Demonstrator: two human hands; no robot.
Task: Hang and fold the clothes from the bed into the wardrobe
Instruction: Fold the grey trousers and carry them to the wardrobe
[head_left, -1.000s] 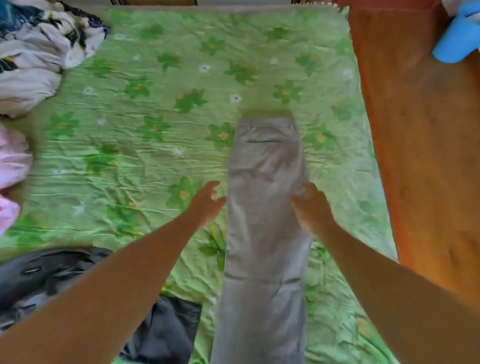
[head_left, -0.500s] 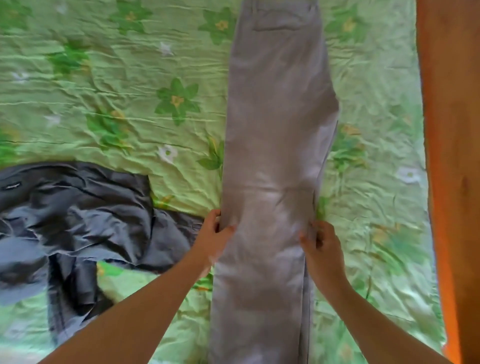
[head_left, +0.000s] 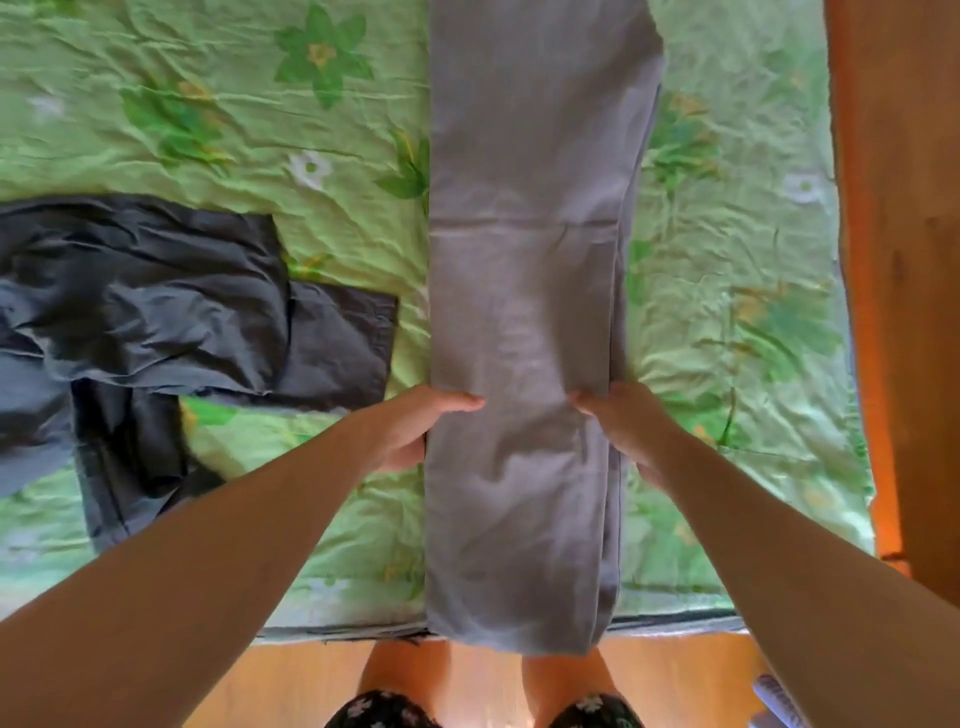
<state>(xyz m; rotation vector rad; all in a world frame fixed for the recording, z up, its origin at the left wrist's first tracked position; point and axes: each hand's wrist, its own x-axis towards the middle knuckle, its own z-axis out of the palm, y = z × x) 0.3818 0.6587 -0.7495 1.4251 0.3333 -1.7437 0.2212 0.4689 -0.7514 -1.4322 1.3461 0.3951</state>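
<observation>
Light grey trousers lie lengthwise on the green flowered bed sheet, legs stacked, hems hanging over the bed's near edge. My left hand pinches the left edge of the trouser legs, thumb on top and fingers underneath. My right hand grips the right edge the same way, opposite it. A dark grey garment lies crumpled on the sheet to the left, untouched.
An orange wooden bed side runs along the right. The wooden floor shows below the bed's near edge, with my legs and slippers on it. A pale object lies at the bottom right.
My view has tilted down toward the bed's near edge. Both hands slid down the trouser legs toward the hems and now grip their edges.
</observation>
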